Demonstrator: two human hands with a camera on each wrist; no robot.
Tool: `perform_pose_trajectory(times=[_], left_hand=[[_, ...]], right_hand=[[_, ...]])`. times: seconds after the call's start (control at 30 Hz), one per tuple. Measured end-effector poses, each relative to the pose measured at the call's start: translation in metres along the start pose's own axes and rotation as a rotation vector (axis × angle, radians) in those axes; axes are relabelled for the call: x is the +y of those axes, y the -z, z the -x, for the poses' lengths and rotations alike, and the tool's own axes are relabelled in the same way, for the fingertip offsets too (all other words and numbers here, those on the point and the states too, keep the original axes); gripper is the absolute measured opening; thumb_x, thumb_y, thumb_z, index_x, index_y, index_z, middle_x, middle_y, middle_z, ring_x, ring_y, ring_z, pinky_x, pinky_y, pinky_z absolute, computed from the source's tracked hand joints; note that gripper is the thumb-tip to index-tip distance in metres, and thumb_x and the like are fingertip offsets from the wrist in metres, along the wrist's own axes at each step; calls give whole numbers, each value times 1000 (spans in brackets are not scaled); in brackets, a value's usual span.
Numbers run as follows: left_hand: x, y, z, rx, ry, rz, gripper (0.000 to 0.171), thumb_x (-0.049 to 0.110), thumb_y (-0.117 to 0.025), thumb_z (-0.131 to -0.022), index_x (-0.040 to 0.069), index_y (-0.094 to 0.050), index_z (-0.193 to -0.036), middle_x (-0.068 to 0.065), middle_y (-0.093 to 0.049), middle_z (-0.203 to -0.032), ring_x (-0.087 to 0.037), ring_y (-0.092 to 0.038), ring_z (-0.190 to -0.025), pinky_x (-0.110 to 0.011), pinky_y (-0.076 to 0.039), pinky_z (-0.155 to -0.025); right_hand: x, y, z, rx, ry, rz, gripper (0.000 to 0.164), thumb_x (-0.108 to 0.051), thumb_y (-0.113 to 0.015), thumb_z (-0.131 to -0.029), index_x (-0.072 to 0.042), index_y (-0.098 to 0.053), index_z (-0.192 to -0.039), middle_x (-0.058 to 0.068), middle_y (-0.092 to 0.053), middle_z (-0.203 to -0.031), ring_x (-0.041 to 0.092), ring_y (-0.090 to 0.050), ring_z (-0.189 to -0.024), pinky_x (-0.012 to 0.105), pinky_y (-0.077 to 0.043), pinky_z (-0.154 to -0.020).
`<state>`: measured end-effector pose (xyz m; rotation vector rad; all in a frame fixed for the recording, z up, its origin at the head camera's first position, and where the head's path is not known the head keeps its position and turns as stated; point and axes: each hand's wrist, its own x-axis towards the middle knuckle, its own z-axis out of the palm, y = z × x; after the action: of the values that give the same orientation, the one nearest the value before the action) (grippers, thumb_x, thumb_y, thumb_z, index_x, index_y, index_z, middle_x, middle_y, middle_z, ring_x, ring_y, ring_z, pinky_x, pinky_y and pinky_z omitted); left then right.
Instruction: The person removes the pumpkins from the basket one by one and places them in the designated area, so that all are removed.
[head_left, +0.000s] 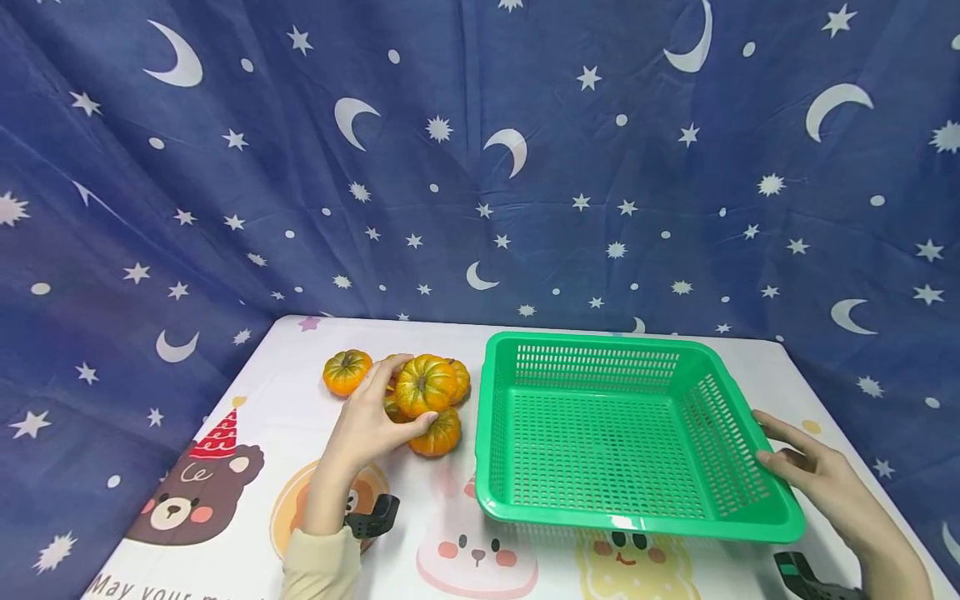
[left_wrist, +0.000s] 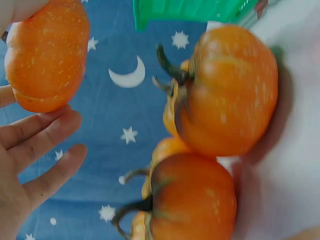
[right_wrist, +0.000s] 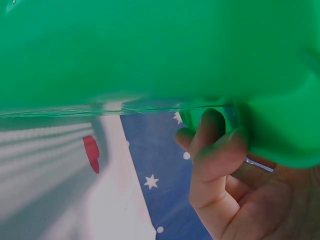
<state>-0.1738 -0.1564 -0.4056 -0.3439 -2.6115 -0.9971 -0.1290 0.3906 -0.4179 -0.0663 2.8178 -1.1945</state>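
Observation:
In the head view my left hand holds a small orange-and-green pumpkin between thumb and fingers. The left wrist view shows this pumpkin raised off the table, apart from two others beside it. Beneath and around it sit more pumpkins: one in front, one behind to the right, another partly hidden by the held one. My right hand grips the right rim of a green plastic basket. Its curled fingers show under the rim in the right wrist view.
A separate pumpkin lies to the left of the group. The perforated basket stands on a white tablecloth printed with cartoon animals. Behind the table hangs a blue curtain with moons and stars.

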Motion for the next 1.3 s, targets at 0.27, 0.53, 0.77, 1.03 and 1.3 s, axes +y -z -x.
perform_pose_trajectory(times=[0.27, 0.53, 0.77, 1.03, 1.3], left_hand=[[-19, 9, 2, 31, 66, 19, 76, 35, -83, -71, 24, -45, -136, -5, -59, -117, -25, -61, -99, -46, -52, -84], [-38, 19, 6, 58, 128, 13, 77, 33, -82, -73, 21, -42, -138, -12, -57, -121, -29, -59, -103, -47, -50, -89], [-51, 31, 13, 105, 164, -3, 76, 36, -80, -75, 20, -41, -139, -9, -54, -126, -26, -57, -107, -44, -47, -89], [-67, 38, 21, 130, 249, -25, 73, 36, -78, -77, 19, -41, -138, -13, -54, -119, -29, -56, -103, -49, -48, -90], [-80, 41, 25, 139, 273, -35, 73, 34, -79, -76, 14, -42, -136, -16, -55, -118, -30, -56, -100, -46, -48, -87]], right_hand=[[2, 0, 0, 7, 6, 2, 64, -30, -54, -98, -13, -27, -153, -41, -34, -113, -18, -53, -93, 13, -44, -68], [3, -2, -1, 42, -2, 41, 65, -32, -56, -96, -11, -29, -152, -38, -33, -113, -20, -50, -91, 10, -41, -67], [4, -4, -1, 45, 1, 30, 65, -31, -56, -97, -11, -29, -152, -39, -33, -113, -19, -52, -91, 11, -42, -67], [4, -4, -2, 29, -31, 57, 67, -35, -56, -96, -14, -27, -153, -27, -38, -120, -23, -45, -91, 13, -42, -68], [5, -3, -2, 20, -37, 60, 67, -36, -55, -97, -14, -26, -153, -29, -37, -119, -23, -46, -90, 23, -46, -73]])
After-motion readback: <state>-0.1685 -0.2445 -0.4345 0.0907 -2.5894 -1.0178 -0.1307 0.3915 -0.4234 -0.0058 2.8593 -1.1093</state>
